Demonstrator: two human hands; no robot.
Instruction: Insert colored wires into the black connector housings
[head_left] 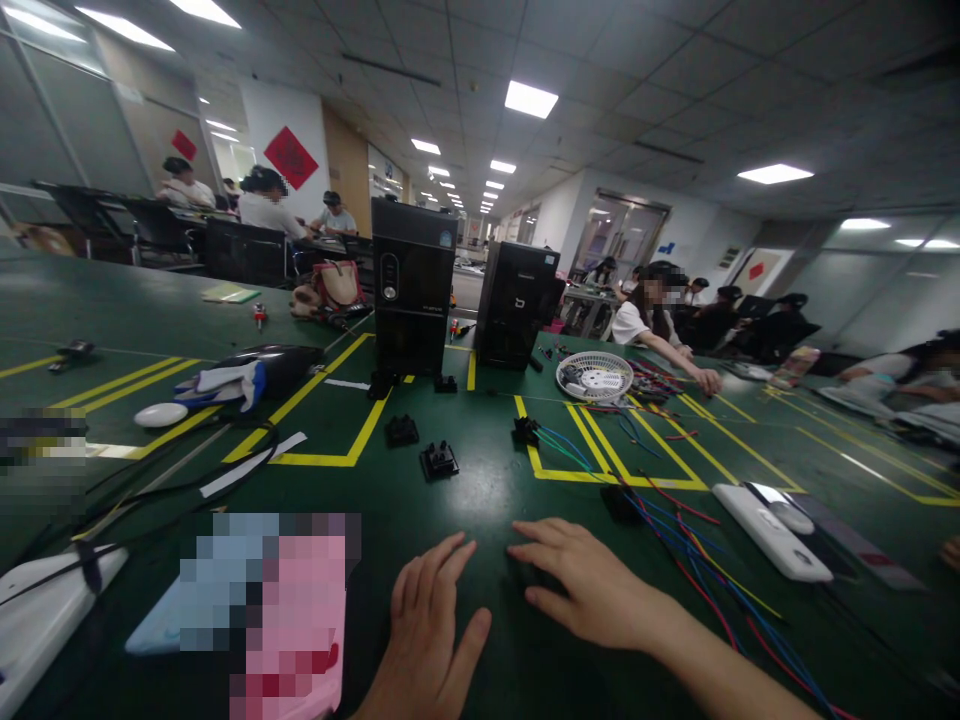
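Green surface (pixel 480 490), marked with yellow tape lines that fence off work bays, so that each set of parts keeps to its own rectangle. Two black computer towers stand upright at the far side of the bays: the taller tower (pixel 413 285) on the left, the shorter tower (pixel 516 305) just to its right, both faces turned toward the wearer, presumably for access to the front panels. A white round fan grille (pixel 595 376) lies flat beyond the right-hand bay, near a co-worker's outstretched hand (pixel 706 380), which belongs to a seated person and not to the wearer. A white oblong device (pixel 771 530) lies flat at the right, beside loose red and blue wires (pixel 697 560) that trail across the tape toward the near edge. Small black plastic parts sit apart from one another in the middle ground: one black part (pixel 439 461) inside the left bay, another black connector (pixel 526 430) at the head of the coloured wires. Left hand (pixel 427 625): flat on the surface, palm down, fingers spread and extended, holding nothing, a posture that reads as resting or bracing. Right hand (pixel 581 585): also palm down and open, fingers pointing left toward the left hand, nearly touching it; a dark object may lie under its fingertips, but this cannot be told; it grips nothing visible. Both hands lie at the near edge, well apart from the small black parts
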